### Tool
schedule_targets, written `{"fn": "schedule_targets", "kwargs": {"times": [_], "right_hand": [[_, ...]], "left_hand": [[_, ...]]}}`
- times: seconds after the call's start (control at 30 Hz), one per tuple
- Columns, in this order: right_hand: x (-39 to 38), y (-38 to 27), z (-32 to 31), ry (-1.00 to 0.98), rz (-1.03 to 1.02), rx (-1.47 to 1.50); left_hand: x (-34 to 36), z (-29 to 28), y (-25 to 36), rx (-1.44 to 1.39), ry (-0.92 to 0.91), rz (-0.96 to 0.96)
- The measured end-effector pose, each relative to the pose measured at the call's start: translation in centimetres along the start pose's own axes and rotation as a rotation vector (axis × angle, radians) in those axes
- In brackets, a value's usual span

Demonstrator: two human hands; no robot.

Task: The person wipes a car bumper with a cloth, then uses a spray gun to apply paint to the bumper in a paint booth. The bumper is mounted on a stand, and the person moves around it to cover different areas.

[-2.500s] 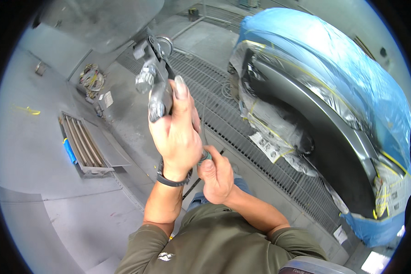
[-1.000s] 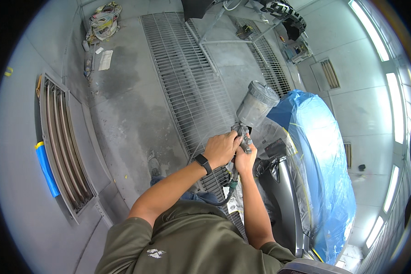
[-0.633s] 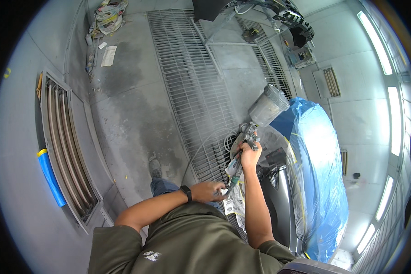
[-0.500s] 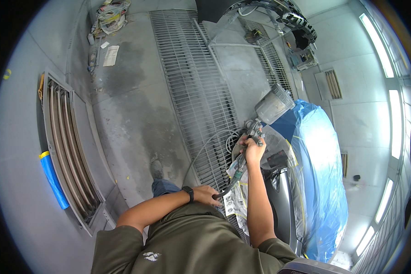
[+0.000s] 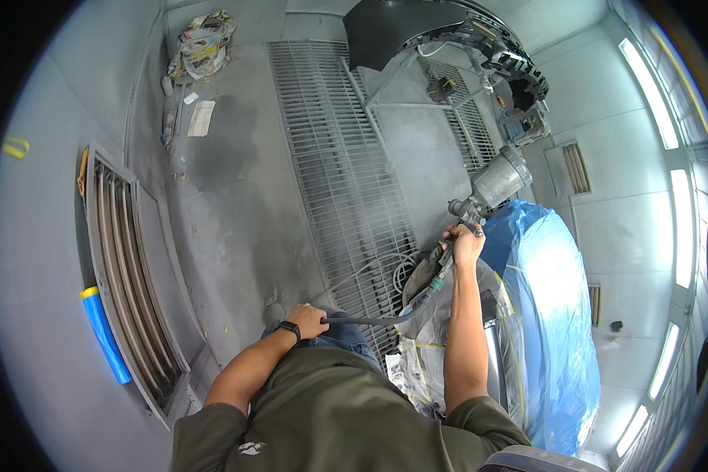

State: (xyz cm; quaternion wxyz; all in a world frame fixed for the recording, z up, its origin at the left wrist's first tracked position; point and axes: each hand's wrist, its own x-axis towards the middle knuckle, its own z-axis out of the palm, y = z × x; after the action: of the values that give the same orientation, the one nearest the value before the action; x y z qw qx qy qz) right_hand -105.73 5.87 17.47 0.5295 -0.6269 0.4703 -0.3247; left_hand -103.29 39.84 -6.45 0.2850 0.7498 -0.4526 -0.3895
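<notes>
My right hand (image 5: 467, 244) grips a paint spray gun (image 5: 468, 209) by its handle. The gun's clear paint cup (image 5: 502, 178) tilts up toward the far right. From the handle's base a dark air hose (image 5: 377, 320) with a green fitting (image 5: 435, 284) runs left across my body. My left hand (image 5: 309, 319), with a black watch at the wrist, is closed round that hose near my thigh. Just right of and below the gun stands a car body covered with blue plastic film (image 5: 554, 315) and masking paper (image 5: 421, 370), with a strip of glossy panel (image 5: 493, 358) bare.
A dark bumper (image 5: 385, 35) rests on a metal stand (image 5: 417, 102) ahead. Floor grating (image 5: 330, 157) runs down the middle, with hose coils (image 5: 405, 275) on it. Crumpled masking paper (image 5: 204, 43) lies far left. A wall vent (image 5: 130, 275) and blue roll (image 5: 106, 334) are at left.
My right hand has moved the spray gun right and slightly up. My left hand has shifted left and slightly up with the hose, which now stretches more level between my hands.
</notes>
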Motion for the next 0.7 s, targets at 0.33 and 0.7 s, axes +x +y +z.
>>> {"fn": "schedule_targets", "kwargs": {"times": [0.33,0.7], "right_hand": [[6.1,-2.9,1.5,0.091,0.02,0.111],[12.0,-19.4,10.0,0.089,-0.408,0.522]], "left_hand": [[6.3,-10.5,-7.9,0.196,0.251,-0.1],[9.5,-36.0,-23.0,0.311,0.611,-0.302]]}}
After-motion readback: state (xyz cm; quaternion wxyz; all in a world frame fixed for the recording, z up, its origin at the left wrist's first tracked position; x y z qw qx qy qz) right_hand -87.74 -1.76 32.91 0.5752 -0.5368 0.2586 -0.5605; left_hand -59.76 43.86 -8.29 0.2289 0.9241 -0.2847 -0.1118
